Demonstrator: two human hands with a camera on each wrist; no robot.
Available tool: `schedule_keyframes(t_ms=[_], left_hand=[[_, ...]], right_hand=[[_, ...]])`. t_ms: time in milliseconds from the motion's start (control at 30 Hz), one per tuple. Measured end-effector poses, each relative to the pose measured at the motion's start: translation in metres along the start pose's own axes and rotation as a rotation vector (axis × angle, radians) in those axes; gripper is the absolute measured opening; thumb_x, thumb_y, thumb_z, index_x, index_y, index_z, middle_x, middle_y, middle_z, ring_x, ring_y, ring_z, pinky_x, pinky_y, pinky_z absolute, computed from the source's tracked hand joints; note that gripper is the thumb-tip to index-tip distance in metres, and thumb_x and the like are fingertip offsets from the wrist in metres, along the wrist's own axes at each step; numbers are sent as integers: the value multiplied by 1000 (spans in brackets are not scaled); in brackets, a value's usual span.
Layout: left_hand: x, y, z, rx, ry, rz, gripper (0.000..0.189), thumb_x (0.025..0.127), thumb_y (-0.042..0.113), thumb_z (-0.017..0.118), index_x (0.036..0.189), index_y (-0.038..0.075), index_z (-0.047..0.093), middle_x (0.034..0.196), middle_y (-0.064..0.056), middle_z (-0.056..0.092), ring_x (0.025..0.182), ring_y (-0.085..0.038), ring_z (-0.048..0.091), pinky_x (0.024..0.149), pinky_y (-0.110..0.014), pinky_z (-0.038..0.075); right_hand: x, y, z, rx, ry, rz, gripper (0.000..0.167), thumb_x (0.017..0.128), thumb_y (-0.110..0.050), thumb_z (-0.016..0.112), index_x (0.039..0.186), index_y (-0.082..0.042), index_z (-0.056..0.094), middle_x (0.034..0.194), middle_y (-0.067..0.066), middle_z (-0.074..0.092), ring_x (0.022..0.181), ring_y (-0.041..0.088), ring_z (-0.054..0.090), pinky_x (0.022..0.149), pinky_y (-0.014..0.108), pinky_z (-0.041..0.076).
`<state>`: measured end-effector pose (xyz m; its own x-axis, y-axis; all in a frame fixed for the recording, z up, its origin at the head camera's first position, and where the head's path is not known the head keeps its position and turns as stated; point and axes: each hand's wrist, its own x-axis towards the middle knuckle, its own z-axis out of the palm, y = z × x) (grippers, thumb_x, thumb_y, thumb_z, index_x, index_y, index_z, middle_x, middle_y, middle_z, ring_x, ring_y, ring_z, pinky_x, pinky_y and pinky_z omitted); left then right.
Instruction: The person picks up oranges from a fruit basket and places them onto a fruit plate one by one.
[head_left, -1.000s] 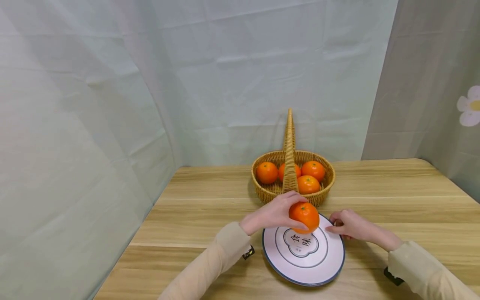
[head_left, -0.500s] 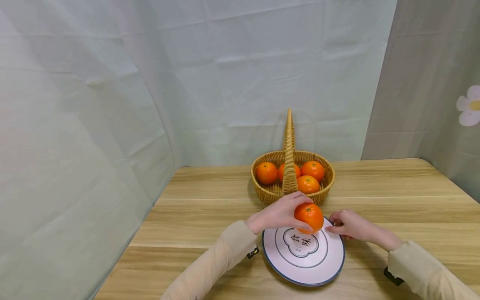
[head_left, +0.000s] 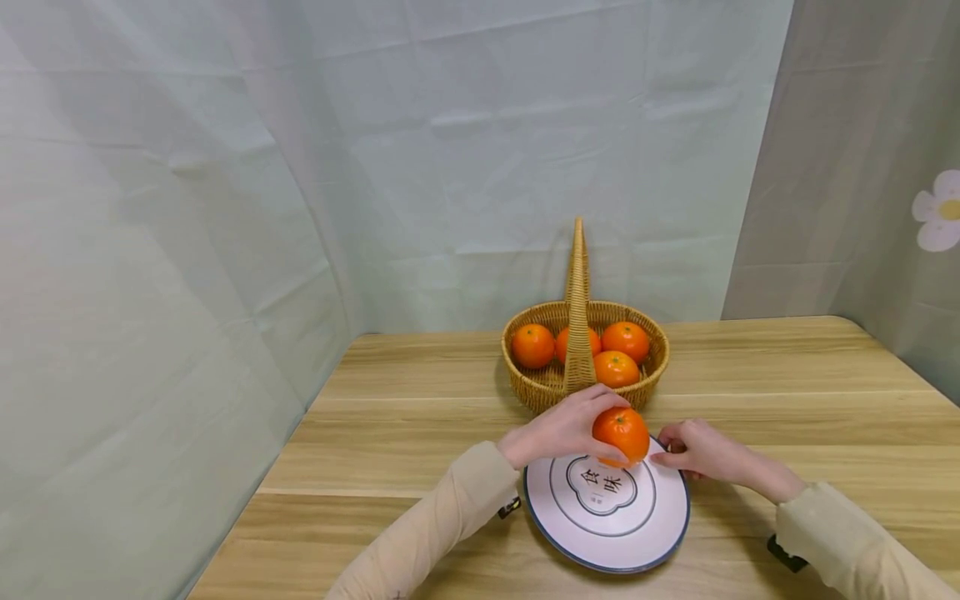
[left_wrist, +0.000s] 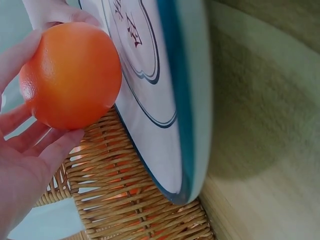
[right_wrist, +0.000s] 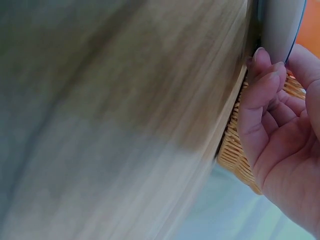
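In the head view my left hand (head_left: 562,429) grips an orange (head_left: 622,435) over the far part of a white plate (head_left: 615,546) with a dark blue rim. The left wrist view shows fingers and thumb round the orange (left_wrist: 72,75), close above the plate's face (left_wrist: 155,135). My right hand (head_left: 701,450) pinches the plate's far right rim, thumb on top and fingers curled below it. That pinch at the plate's edge (right_wrist: 282,30) also appears in the right wrist view, where the right hand (right_wrist: 285,125) has its fingertips at the rim. Dark printed characters mark the plate's middle.
Just behind the plate stands a wicker basket (head_left: 525,387) with a tall handle (head_left: 578,308), holding several oranges (head_left: 533,346). Everything sits on a wooden table (head_left: 390,417). Pale cloth (head_left: 480,167) hangs behind the table and along its left side.
My left hand has carried the orange a little to the right above the plate, nearer my right hand. The right hand and plate have stayed where they were.
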<state>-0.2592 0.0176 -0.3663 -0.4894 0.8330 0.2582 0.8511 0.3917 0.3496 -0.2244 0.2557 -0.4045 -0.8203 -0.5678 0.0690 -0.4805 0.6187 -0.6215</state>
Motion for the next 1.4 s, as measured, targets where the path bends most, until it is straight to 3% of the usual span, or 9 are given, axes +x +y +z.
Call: schedule_keyframes(t_ms=[767,1067,1400], left_hand=[[3,2,7,70,-6,21,62,72,39,75,121,9,50,117,1,46,102,-5,43,86,-13,32],[1,5,7,137,5,29,64,71,41,75,123,11,50,119,1,45,105,-6,42,88,-14,31],[0,3,8,134,2,25,65,71,41,75,123,13,48,119,3,43,103,-4,41,85,-13,32]], right_hand=[[0,-1,0,-5,-2,3,14,84,-19,65,79,-9,56,53,-10,45,38,4,40,36,24,39],[0,0,0,-3,8,-4,15,84,-19,64,79,-8,56,53,-10,44,38,4,40,35,24,39],[0,1,1,-21,10,-2,14,84,-18,65,78,-9,56,54,-10,44,38,4,40,35,24,39]])
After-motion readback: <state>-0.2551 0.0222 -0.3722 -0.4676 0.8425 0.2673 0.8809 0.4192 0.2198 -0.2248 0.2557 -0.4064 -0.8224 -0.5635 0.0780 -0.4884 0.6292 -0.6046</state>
